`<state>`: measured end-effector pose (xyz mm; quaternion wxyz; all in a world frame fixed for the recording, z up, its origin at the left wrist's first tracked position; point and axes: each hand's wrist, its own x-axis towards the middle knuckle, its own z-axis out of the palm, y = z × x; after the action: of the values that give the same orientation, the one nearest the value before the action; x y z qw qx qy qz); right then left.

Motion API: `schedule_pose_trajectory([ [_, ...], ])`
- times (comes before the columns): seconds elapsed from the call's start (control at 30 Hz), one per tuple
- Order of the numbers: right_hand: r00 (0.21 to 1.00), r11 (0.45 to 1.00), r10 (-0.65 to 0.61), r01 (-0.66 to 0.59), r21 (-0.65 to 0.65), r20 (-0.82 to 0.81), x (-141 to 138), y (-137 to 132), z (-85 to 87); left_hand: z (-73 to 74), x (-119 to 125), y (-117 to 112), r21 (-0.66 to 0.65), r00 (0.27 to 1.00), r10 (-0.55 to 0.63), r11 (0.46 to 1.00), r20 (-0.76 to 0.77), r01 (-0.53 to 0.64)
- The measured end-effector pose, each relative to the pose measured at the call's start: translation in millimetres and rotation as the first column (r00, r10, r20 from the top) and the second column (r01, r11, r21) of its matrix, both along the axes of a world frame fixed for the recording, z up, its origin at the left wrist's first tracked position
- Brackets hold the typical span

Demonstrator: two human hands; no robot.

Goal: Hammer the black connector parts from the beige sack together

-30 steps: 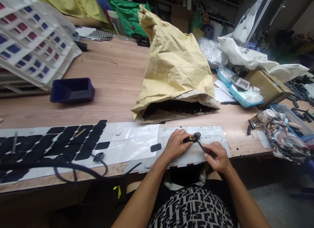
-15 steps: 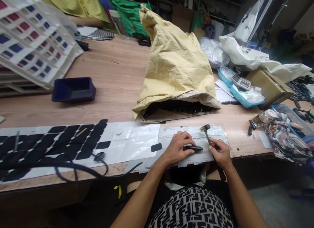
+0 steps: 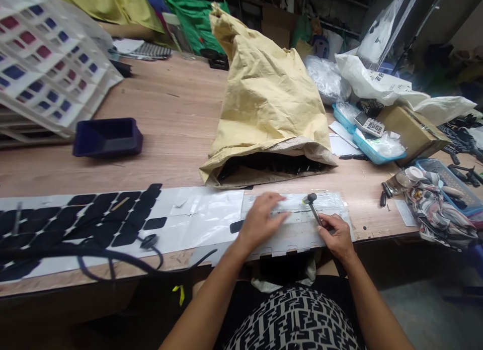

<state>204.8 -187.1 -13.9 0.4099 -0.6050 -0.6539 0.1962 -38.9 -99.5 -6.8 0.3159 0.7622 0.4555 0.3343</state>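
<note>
My right hand (image 3: 337, 237) is wrapped around the handle of a small hammer (image 3: 311, 201) with a dark head and a yellowish end. The hammer head is over a pale board (image 3: 298, 229) at the table's front edge. My left hand (image 3: 260, 220), somewhat blurred, is over the left part of that board, thumb and fingers apart, with nothing visible between them. Behind the board lies a large yellow sack (image 3: 275, 98), its dark mouth facing me, with black contents inside. A loose black pad (image 3: 237, 227) shows just left of my left hand.
At left, rows of black pads (image 3: 126, 214) lie on a white sheet, with a black cable (image 3: 124, 262) across the front. A dark blue tray (image 3: 107, 139) and white crate (image 3: 49, 73) stand behind. Blue baskets (image 3: 381, 148), a cardboard box (image 3: 413, 131) and cloth (image 3: 437, 214) are at right.
The black cylindrical piece my left hand held is out of sight. That hand has opened and shifted slightly left and up. The hammer remains in my right hand, nearly unmoved.
</note>
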Motion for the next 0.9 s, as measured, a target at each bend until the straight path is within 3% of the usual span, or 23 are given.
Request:
schedule_pose_trajectory([
  [0.03,1.000,1.000,-0.001,0.001,0.007,0.003,-0.2,-0.2,0.0,-0.2,-2.9,16.5,-0.004,0.988,0.156,0.988,-0.010,-0.156],
  [0.1,1.000,1.000,-0.004,0.004,0.014,0.002,-0.4,-0.7,0.0,0.5,-10.8,47.4,0.017,0.895,0.435,0.900,-0.100,-0.435],
  [0.2,1.000,1.000,-0.005,0.005,0.019,-0.002,-0.7,-1.4,0.6,2.1,-23.6,80.2,0.083,0.693,0.678,0.727,-0.247,-0.682],
  [0.27,1.000,1.000,-0.003,0.003,0.022,0.000,-0.8,-1.4,1.3,1.5,-29.1,91.6,0.058,0.621,0.705,0.675,-0.342,-0.735],
  [0.37,1.000,1.000,-0.002,0.002,0.023,0.002,-1.0,-1.0,2.5,-3.0,-30.8,98.0,0.020,0.590,0.674,0.666,-0.444,-0.746],
  [0.5,1.000,1.000,0.002,-0.002,0.022,-0.004,-1.4,-1.0,3.4,-11.6,-31.1,99.5,0.032,0.572,0.676,0.659,-0.465,-0.752],
  [0.6,1.000,1.000,0.004,-0.004,0.013,-0.019,-1.8,-1.4,3.0,-13.5,-34.6,97.7,0.037,0.627,0.650,0.707,-0.430,-0.707],
  [0.73,0.993,1.000,-0.010,0.010,0.000,-0.117,-0.1,-2.2,1.2,-7.5,-26.2,78.6,0.123,0.810,0.514,0.857,-0.282,-0.501],
  [0.83,0.977,1.000,-0.026,0.024,-0.011,-0.212,3.6,-3.0,-0.5,-3.5,-0.5,49.2,0.121,0.959,0.203,0.976,-0.199,-0.181],
  [0.9,0.964,0.999,-0.040,0.035,-0.023,-0.262,6.1,-3.5,-1.5,-4.7,20.6,28.8,0.093,0.980,-0.041,0.994,-0.195,0.060],
])
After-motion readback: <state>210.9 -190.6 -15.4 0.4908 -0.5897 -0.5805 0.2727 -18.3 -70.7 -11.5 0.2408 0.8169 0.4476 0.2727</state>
